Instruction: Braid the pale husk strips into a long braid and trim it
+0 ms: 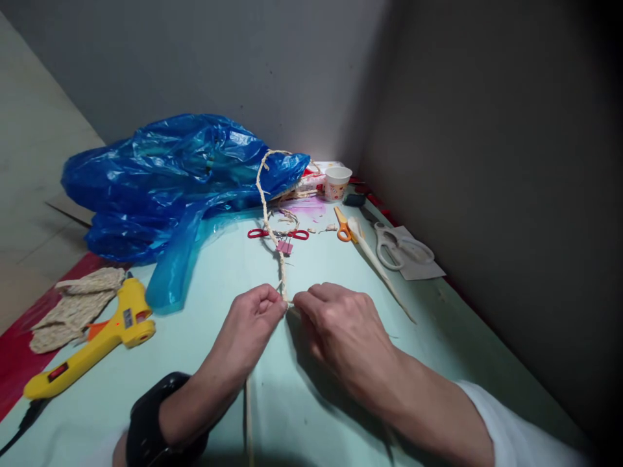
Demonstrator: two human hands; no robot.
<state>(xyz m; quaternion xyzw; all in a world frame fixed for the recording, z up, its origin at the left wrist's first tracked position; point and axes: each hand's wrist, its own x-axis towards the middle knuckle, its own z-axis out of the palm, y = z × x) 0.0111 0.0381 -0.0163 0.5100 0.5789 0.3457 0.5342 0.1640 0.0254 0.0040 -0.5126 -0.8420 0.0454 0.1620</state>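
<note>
A pale braided straw cord (263, 201) runs from the blue plastic bag down the middle of the table. A pink clip (285, 248) sits on it. My left hand (250, 327) is closed in a pinch on the cord's near end. Close beside it, my right hand (343, 327) is closed with its fingertips on a thin straw strand (291, 302) that comes off the cord. Another loose strand (249, 415) hangs down below my left hand. Just beyond the clip lie red-handled scissors (300, 235), partly under the cord.
A large blue plastic bag (165, 168) fills the back left. A yellow glue gun (92, 347) and a woven straw piece (80, 308) lie at left. Toward the right are a paper cup (337, 185), orange scissors (343, 230), a straw bundle (377, 263) and white scissors (389, 250) beside the wall.
</note>
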